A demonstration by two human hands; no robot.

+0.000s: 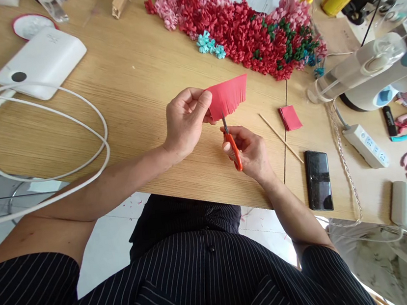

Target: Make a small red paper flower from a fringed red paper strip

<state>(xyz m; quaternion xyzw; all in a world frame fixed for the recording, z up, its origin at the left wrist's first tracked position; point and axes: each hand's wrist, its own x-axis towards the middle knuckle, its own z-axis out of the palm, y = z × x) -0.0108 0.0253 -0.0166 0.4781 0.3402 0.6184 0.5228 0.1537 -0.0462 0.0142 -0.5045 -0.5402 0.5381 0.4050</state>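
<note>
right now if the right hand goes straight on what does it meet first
The right hand, with its orange-handled scissors, would likely meet the fringed red paper held in the left hand first; the blades look at its lower edge, though depth is unclear.

Red paper (227, 97), orange scissors handles (233, 151), black white-pinstriped shirt (211, 275), red-and-pink paper flowers (237, 34)

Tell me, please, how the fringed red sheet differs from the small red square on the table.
The fringed red sheet is held up in the left hand, while the small red square lies flat on the table. The sheet is larger, with a fringe along one edge; the square has none. Both are the same red.
</note>
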